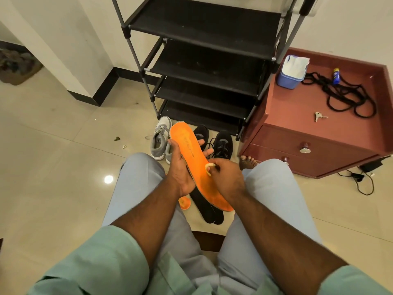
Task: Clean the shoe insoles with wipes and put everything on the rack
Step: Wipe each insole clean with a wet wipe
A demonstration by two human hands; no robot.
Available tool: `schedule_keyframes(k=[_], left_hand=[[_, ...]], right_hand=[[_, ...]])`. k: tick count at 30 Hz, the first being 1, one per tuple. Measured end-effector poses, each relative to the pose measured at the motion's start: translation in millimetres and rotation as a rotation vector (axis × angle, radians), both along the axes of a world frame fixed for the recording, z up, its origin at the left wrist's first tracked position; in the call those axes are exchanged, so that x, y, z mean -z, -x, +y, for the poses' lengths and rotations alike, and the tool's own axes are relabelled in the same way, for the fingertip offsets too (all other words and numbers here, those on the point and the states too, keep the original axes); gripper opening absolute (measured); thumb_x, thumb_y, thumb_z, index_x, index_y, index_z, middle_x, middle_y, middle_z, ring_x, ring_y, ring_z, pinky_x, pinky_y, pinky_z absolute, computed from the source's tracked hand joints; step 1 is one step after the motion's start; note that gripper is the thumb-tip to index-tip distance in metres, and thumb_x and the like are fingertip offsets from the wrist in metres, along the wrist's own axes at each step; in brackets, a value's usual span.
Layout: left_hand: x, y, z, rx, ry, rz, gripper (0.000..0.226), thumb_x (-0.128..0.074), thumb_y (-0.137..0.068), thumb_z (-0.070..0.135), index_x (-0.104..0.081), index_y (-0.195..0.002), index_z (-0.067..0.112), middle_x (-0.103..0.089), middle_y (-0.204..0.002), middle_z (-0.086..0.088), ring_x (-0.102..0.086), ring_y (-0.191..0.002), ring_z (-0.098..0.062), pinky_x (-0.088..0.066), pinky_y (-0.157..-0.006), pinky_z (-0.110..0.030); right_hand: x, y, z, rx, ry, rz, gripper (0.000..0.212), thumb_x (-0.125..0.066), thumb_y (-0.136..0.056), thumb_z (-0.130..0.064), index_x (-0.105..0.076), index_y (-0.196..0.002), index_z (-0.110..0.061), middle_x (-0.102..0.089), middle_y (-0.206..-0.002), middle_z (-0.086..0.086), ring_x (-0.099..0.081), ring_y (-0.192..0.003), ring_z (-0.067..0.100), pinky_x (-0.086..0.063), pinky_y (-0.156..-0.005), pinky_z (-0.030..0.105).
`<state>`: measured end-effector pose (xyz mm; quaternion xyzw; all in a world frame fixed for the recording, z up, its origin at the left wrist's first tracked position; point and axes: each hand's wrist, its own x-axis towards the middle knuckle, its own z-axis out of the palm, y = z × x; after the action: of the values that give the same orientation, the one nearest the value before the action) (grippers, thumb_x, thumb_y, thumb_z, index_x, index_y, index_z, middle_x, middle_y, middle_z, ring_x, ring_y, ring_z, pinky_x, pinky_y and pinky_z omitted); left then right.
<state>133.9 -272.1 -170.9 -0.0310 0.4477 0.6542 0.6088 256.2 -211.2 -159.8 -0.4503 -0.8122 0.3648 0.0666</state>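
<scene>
We hold the long orange foam insole [192,158] up over our lap, toe end pointing toward the black four-tier fabric shoe rack [204,60]. Our left hand [180,167] cradles it from beneath, fingers wrapped round its edges, which keeps the printed upper face turned to us and steady for rubbing. Our right hand [223,173] is closed on a small crumpled wipe [208,168], now tinted orange, pressing it against the insole near its heel half; we judge the wiping is under way on this one.

On the tiled floor below lie two black insoles [207,211] side by side, and a second orange insole [184,202] peeks out behind our left wrist, close at hand, probably for their turn. The grey sneakers [159,139] and black sneakers [222,143] stand on the floor at the rack's foot. The blue tub of white wipes [291,73] sits at the back left corner of the red-brown wooden desk [308,107], within reach. Nothing is on the rack's shelves yet.
</scene>
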Motion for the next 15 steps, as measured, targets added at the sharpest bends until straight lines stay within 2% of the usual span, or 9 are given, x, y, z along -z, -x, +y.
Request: schedule_keyframes(k=[3,5,7,9,11,13,15], left_hand=[[-2,-6,-2,0.045,0.028,0.032,0.1,-0.012,-0.079,0.087,-0.056,-0.138,0.018,-0.064,-0.129,-0.019,-0.059,-0.121,-0.036,-0.047,-0.099,-0.054],[-2,-5,-2,0.018,0.02,0.029,0.101,-0.016,-0.077,0.088,-0.057,-0.136,0.018,-0.064,-0.129,-0.019,-0.058,-0.123,-0.037,-0.046,-0.101,-0.054],[-2,-2,-2,-0.03,0.008,0.035,0.105,-0.022,-0.07,0.09,-0.057,-0.135,0.016,-0.064,-0.13,-0.019,-0.056,-0.126,-0.037,-0.039,-0.11,-0.055],[0,0,-2,-0.047,-0.009,0.043,0.105,-0.021,-0.07,0.09,-0.058,-0.133,0.016,-0.064,-0.129,-0.018,-0.053,-0.129,-0.035,-0.034,-0.114,-0.053],[1,-1,-2,-0.044,-0.024,0.038,0.102,-0.015,-0.075,0.089,-0.06,-0.13,0.015,-0.064,-0.13,-0.017,-0.053,-0.13,-0.033,-0.035,-0.113,-0.051],[0,-3,-2,-0.053,-0.025,0.033,0.102,-0.017,-0.074,0.089,-0.06,-0.129,0.015,-0.064,-0.13,-0.016,-0.054,-0.127,-0.03,-0.037,-0.111,-0.05],[-2,-4,-2,-0.069,-0.023,0.038,0.103,-0.019,-0.073,0.089,-0.06,-0.13,0.014,-0.064,-0.131,-0.016,-0.054,-0.124,-0.029,-0.038,-0.109,-0.05]], right_hand=[[-6,11,-5,0.018,0.032,0.16,0.027,-0.056,-0.094,-0.022,-0.064,-0.119,-0.018,-0.066,-0.113,-0.002,-0.052,-0.091,0.005,-0.04,-0.075,0.017],[-1,10,-2,0.023,0.05,0.133,0.026,-0.056,-0.094,-0.022,-0.065,-0.119,-0.018,-0.065,-0.112,-0.003,-0.053,-0.093,0.006,-0.04,-0.077,0.02],[10,5,5,0.086,0.118,0.074,0.024,-0.058,-0.093,-0.021,-0.065,-0.116,-0.019,-0.065,-0.11,-0.003,-0.057,-0.099,0.013,-0.042,-0.079,0.025],[14,1,12,0.182,0.271,0.085,0.027,-0.061,-0.09,-0.019,-0.062,-0.117,-0.018,-0.062,-0.112,-0.002,-0.057,-0.102,0.015,-0.042,-0.081,0.027],[12,2,19,0.246,0.515,0.14,0.032,-0.064,-0.089,-0.018,-0.059,-0.12,-0.02,-0.061,-0.11,-0.002,-0.056,-0.093,0.014,-0.044,-0.079,0.03],[8,0,24,0.229,0.742,0.097,0.027,-0.064,-0.089,-0.02,-0.061,-0.115,-0.023,-0.061,-0.091,-0.001,-0.05,-0.073,0.012,-0.041,-0.065,0.029],[8,-1,27,0.188,0.846,0.043,0.022,-0.065,-0.088,-0.02,-0.066,-0.109,-0.024,-0.058,-0.08,0.0,-0.042,-0.064,0.013,-0.035,-0.059,0.029]])
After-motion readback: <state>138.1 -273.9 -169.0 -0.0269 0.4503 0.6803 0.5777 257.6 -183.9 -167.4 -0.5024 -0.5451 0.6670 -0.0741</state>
